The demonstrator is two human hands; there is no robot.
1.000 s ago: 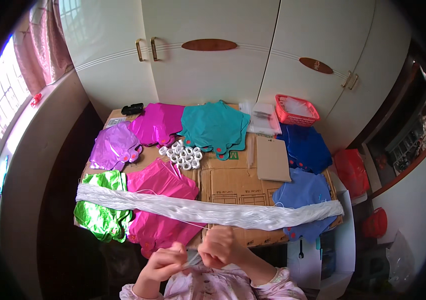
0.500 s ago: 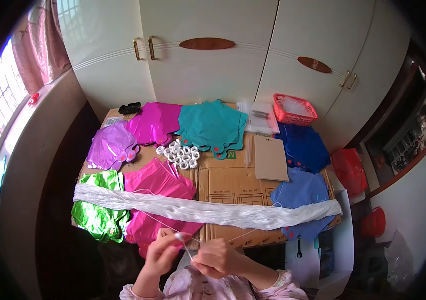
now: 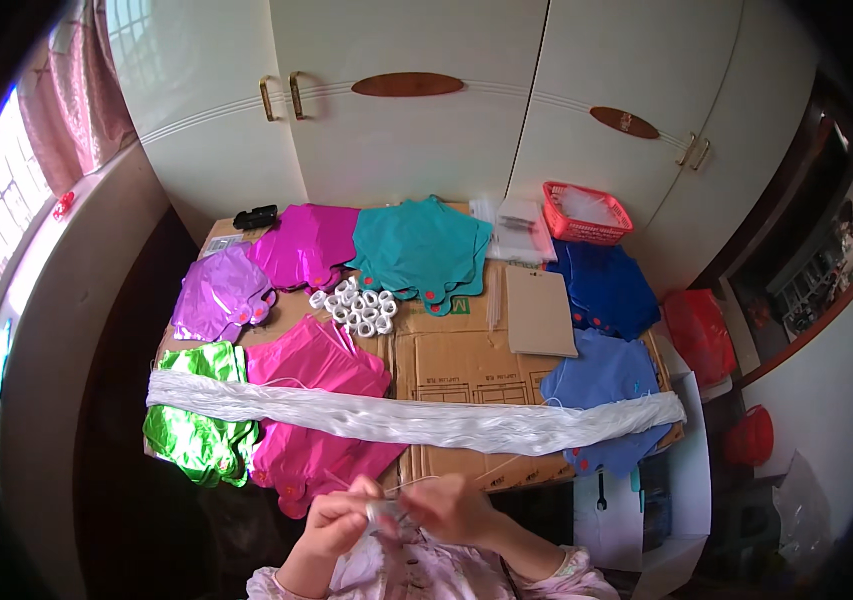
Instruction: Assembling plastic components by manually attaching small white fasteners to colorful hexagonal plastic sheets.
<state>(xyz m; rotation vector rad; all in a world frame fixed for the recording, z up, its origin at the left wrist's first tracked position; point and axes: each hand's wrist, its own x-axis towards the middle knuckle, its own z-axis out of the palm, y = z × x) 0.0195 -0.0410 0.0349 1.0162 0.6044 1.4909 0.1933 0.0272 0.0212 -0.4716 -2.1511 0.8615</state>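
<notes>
1. Centrally, a small white thread coil (image 3: 383,514) is gripped between the fingers of the left hand (image 3: 339,517), just off the near edge of the cardboard-covered counter (image 3: 446,360).
2. The right hand (image 3: 451,508) is held close beside that coil, with its fingers curled; because of blur, it cannot be told whether anything is pinched there.
3. A fine white strand (image 3: 502,468) is drawn out from the right hand toward the skein.
4. The long skein of white thread (image 3: 396,415) is laid crosswise beyond both hands, over green foil shapes (image 3: 201,450), pink foil shapes (image 3: 321,360) and pale blue foil shapes (image 3: 601,370).
5. Farther off, beyond the skein, white ring-shaped coils (image 3: 358,308) are heaped near teal foil shapes (image 3: 421,248).
6. To the right of these, a beige card stack (image 3: 539,312) is placed beside dark blue foil shapes (image 3: 606,285).
</notes>
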